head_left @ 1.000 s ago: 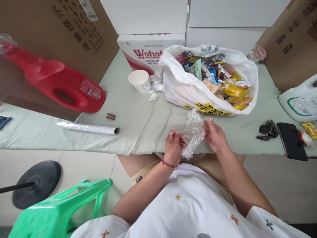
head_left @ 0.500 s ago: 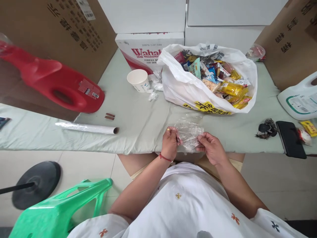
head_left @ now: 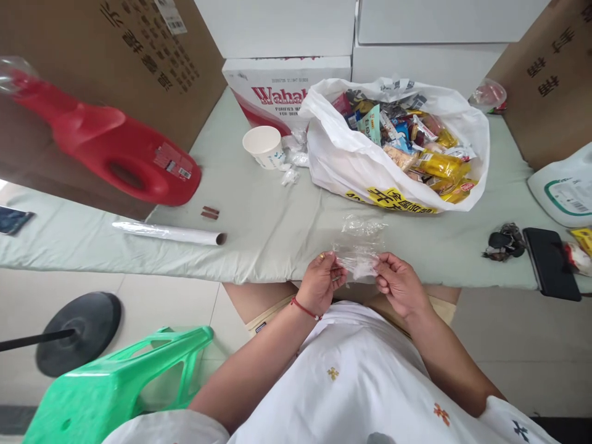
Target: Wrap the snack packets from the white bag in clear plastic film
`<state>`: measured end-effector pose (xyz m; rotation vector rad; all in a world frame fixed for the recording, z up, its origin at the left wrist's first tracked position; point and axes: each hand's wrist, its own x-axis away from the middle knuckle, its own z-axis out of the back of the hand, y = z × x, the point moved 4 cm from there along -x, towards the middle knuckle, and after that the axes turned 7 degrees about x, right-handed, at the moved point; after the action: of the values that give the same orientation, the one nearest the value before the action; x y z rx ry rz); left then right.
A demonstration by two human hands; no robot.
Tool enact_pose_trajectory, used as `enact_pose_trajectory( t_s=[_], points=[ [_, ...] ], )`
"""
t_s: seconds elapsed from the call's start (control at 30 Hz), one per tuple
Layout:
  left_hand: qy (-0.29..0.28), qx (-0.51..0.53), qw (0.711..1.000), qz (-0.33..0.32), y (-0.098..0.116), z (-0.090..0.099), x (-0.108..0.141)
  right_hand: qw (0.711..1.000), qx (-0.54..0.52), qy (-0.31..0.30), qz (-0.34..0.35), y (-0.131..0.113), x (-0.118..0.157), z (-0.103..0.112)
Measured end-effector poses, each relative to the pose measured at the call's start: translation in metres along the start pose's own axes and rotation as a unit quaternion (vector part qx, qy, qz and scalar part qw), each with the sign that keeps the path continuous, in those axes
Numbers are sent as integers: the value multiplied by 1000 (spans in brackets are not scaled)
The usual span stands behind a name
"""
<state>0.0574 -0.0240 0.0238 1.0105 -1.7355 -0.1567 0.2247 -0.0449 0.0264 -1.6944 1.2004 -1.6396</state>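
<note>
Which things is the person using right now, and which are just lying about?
In use:
- clear plastic film, held between the left hand and right hand

Apparently just lying about:
- white bag of snacks
- paper cup
- white roll
- red jug
- black phone

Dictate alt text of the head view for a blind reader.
The left hand and right hand hold clear plastic film between them at the edge of a table. Beyond sits an open white bag of wrapped snacks, a paper cup nearby.
</note>
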Motion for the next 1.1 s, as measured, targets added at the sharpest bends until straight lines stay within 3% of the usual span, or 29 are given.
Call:
enact_pose_trajectory(
  t_s=[0.1,0.2,0.33,0.4,0.47,0.53,0.6,0.7,0.8,0.9,1.0,1.1],
  points=[
    [13,-21,1000,10,-5,1,-4,1000,15,-10,-17,7,8,9],
    [-11,-72,997,17,-7,3,-8,991,109,39,73,8,17,19],
    [-47,-115,989,76,-7,6,-5,917,288,147,235,-3,28,26],
    [-70,-145,981,104,-10,2,1,885,332,164,283,-7,31,22],
    [-88,-185,974,92,-15,-5,6,876,341,158,303,-9,32,17],
    [-103,-198,973,54,-19,-11,6,890,322,145,289,-8,30,15],
    [-126,-171,976,36,-23,-12,4,924,263,129,246,-5,24,20],
    [-150,-104,982,47,-21,2,0,973,112,121,162,0,14,37],
    [-150,-102,982,50,-9,24,2,987,24,106,115,3,11,51],
    [-161,-159,974,35,4,32,10,994,-4,38,103,3,16,47],
    [-167,-184,967,61,8,20,14,992,-51,-44,105,0,25,31],
    [-179,-181,960,121,3,-5,9,990,-74,-85,88,-3,31,18]
  ],
)
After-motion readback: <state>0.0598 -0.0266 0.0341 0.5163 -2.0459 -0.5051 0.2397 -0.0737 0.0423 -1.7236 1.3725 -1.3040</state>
